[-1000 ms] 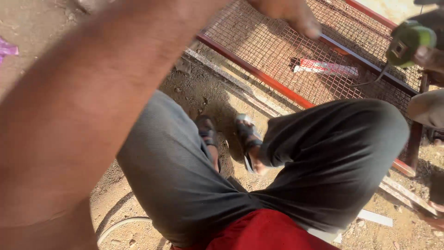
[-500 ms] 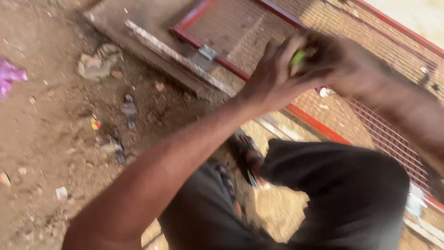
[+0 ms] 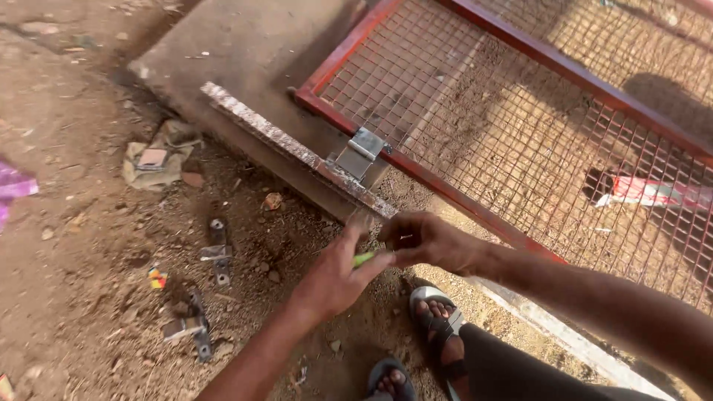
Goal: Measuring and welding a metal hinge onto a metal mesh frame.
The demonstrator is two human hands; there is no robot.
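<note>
Hands met over the dirt: my left hand (image 3: 334, 276) and right hand (image 3: 431, 241) both pinched a small green plastic-looking piece (image 3: 365, 258), near the red-framed wire mesh panel (image 3: 475, 141). I judged it light, stiff, best gripped at its ends.

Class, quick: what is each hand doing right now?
Left hand: closed on a small green object.
Right hand: fingers closed, pinching the same green object's other end.

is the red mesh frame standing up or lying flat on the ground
Lying flat. The red mesh frame rests on the dirt, soil showing through its wire grid, one edge by the metal hinge on the concrete slab.
</note>
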